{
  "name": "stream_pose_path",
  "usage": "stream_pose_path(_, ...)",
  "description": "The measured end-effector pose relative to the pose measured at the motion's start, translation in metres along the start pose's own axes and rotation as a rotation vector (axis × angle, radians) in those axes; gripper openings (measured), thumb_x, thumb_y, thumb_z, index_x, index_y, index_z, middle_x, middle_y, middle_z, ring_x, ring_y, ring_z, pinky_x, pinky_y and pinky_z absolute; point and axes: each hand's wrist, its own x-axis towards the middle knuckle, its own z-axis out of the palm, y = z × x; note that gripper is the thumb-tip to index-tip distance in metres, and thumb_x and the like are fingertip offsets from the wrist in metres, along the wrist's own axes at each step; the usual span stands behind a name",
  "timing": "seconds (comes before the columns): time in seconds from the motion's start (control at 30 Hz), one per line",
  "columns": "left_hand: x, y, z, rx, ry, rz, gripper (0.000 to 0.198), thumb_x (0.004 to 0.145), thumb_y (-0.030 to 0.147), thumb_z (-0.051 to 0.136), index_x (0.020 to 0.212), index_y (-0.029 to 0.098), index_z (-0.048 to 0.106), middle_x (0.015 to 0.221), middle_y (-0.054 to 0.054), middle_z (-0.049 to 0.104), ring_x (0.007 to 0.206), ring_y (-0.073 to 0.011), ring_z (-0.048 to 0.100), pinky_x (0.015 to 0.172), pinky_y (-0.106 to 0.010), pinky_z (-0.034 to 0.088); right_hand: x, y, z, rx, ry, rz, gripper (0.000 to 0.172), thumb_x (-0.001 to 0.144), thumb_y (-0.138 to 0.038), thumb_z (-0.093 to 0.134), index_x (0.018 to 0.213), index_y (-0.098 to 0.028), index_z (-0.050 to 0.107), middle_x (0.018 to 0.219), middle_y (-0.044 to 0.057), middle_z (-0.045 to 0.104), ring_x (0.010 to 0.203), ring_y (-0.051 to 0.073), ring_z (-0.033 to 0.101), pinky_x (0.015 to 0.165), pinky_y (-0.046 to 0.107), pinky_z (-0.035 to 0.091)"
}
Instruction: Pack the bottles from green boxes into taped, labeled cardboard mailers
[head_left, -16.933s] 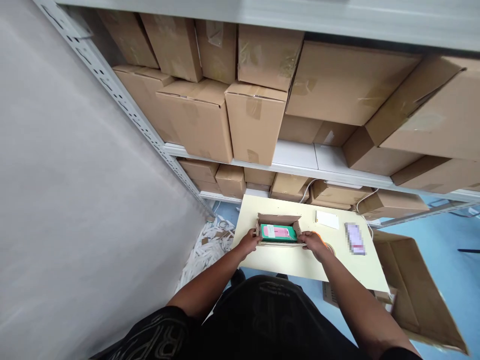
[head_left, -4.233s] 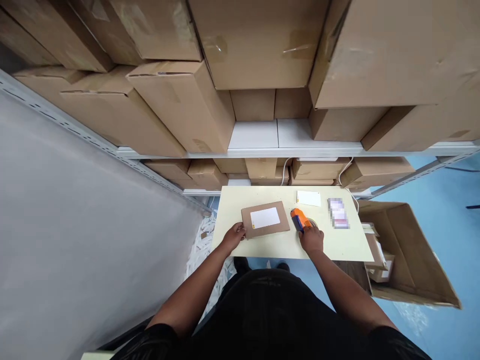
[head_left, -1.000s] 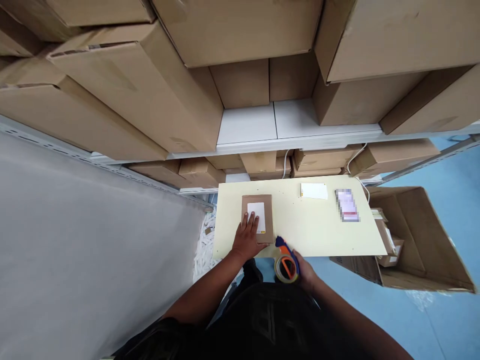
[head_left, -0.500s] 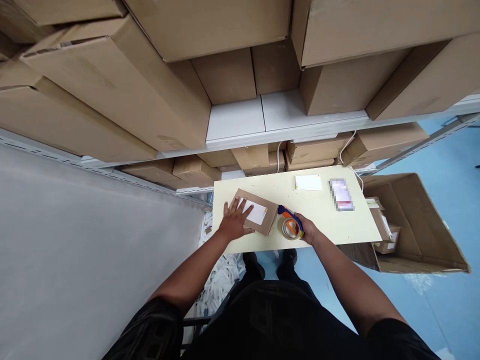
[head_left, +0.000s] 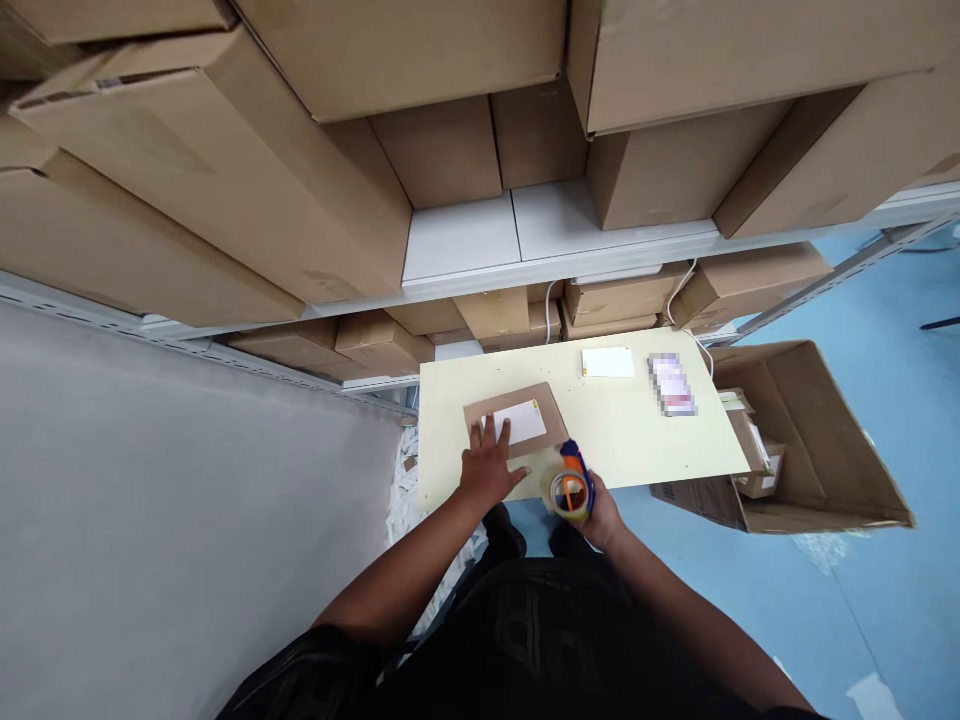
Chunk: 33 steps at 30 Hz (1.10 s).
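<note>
right grip (head_left: 602,515) is closed around an orange-and-blue tape dispenser (head_left: 573,464), its tip just beside a small cardboard box (head_left: 536,442). the left grip (head_left: 487,468) is spread wide, fingers across the box's white label (head_left: 526,421). the box lies flat on the left part of the pale tabletop (head_left: 637,440); a white card (head_left: 608,362) and a blurred item (head_left: 672,384) lie farther right, an open carton (head_left: 825,450) beyond the edge.

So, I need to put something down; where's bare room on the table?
Widest: the table's right front, bordered by the tape gun, white card and blurred item. Smaller: the strip left of the box. Crowded: around left hand and right hand.
</note>
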Motion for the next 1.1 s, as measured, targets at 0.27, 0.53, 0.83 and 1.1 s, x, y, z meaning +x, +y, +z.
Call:
stream_pose_path(0.27, 0.004, -0.044, 0.004, 0.091, 0.085, 0.483, 0.111, 0.072, 0.074, 0.075, 0.163, 0.027, 0.032, 0.171, -0.016, 0.019, 0.157, -0.0442, 0.010, 0.123, -0.064, 0.003, 0.032, -0.116, 0.070, -0.275, 0.196, -0.069, 0.037, 0.093, -0.053, 0.062, 0.104, -0.018, 0.070, 0.090, 0.008, 0.077, 0.073, 0.023, 0.072, 0.070, 0.038, 0.061)
stream_pose_path(0.53, 0.013, -0.034, 0.019, 0.065, 0.123, 0.319, 0.102, 0.081, 0.074, 0.065, 0.164, 0.026, 0.029, 0.173, -0.013, 0.010, 0.159, -0.0402, 0.005, 0.118, -0.058, 0.026, 0.025, -0.088, 0.054, -0.269, 0.196, -0.106, 0.041, 0.092, -0.056, 0.064, 0.105, -0.018, 0.073, 0.096, 0.008, 0.079, 0.078, 0.023, 0.074, 0.071, 0.036, 0.063)
stream_pose_path(0.83, 0.005, 0.030, 0.018, -0.054, 0.125, 0.077, 0.105, 0.083, 0.064, 0.070, 0.165, 0.017, 0.023, 0.172, -0.020, 0.009, 0.157, -0.0444, 0.007, 0.105, -0.055, 0.045, -0.015, 0.035, 0.002, 0.086, -0.013, 0.053, 0.044, 0.096, -0.052, 0.055, 0.114, -0.016, 0.074, 0.099, 0.009, 0.081, 0.090, 0.026, 0.077, 0.082, 0.039, 0.063)
stream_pose_path(1.1, 0.011, -0.025, -0.003, 0.028, 0.068, 0.489, 0.090, 0.082, 0.063, 0.073, 0.159, 0.029, 0.040, 0.168, -0.011, 0.030, 0.156, -0.0402, 0.019, 0.126, -0.059, 0.014, 0.016, -0.089, 0.038, -0.203, 0.173, -0.066, 0.040, 0.092, -0.052, 0.064, 0.106, -0.017, 0.074, 0.089, 0.009, 0.080, 0.079, 0.024, 0.074, 0.073, 0.036, 0.062)
